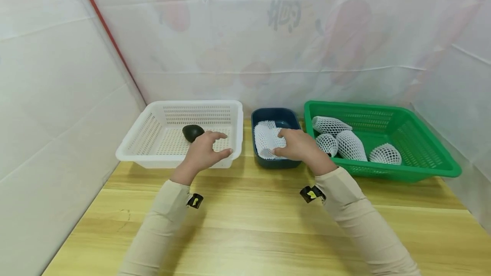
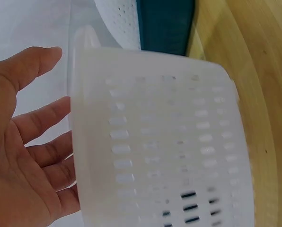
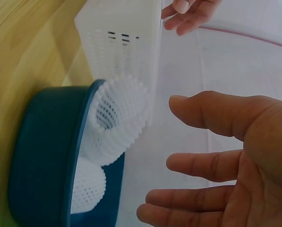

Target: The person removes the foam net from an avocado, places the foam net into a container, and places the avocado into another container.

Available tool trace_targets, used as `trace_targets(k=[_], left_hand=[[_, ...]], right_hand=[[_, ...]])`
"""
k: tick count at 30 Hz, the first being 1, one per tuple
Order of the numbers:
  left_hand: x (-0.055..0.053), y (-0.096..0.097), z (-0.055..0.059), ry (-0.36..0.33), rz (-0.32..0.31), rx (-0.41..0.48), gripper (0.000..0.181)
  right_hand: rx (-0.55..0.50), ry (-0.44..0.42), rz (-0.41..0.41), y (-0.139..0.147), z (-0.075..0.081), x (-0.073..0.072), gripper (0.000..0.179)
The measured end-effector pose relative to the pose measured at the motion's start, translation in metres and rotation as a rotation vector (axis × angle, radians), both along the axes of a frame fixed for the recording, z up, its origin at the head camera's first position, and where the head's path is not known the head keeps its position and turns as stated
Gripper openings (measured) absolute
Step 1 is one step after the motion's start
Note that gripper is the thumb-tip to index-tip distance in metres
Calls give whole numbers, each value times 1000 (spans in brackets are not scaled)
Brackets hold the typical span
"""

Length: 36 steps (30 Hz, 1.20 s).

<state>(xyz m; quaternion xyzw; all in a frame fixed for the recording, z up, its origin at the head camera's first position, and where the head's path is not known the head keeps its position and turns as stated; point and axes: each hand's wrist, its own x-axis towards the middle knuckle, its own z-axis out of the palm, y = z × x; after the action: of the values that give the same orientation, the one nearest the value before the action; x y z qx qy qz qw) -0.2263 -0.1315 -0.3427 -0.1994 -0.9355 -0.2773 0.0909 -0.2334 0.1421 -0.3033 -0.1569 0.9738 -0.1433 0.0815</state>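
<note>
My left hand hovers above the near right part of the white basket, thumb and fingers spread with nothing between them. A dark avocado lies in that basket, just beyond the hand. My right hand is over the dark blue bin, which contains white foam net sleeves. In the right wrist view, this hand has its fingers extended and apart from the foam sleeves. The left wrist view shows the left hand beside the basket's rim, holding nothing.
To the right stands a green basket with several foam-netted fruits in it. All three containers line up at the back of the wooden table. White sheeting hangs behind them and along both sides.
</note>
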Motion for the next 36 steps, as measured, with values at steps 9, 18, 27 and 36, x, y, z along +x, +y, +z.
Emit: trace_targets(k=[9, 18, 27, 36], left_hand=[[1, 17, 3, -10, -35, -57, 47], [4, 30, 0, -3, -120, -38, 45], [7, 42, -2, 40, -154, -38, 42], [7, 54, -4, 108, -171, -79, 41]], right_hand=[[-31, -24, -51, 24, -1, -3, 58], [-69, -17, -84, 39, -5, -8, 55], [-60, -7, -163, 55, -1, -12, 54], [-65, -9, -174, 77, -6, -20, 42]])
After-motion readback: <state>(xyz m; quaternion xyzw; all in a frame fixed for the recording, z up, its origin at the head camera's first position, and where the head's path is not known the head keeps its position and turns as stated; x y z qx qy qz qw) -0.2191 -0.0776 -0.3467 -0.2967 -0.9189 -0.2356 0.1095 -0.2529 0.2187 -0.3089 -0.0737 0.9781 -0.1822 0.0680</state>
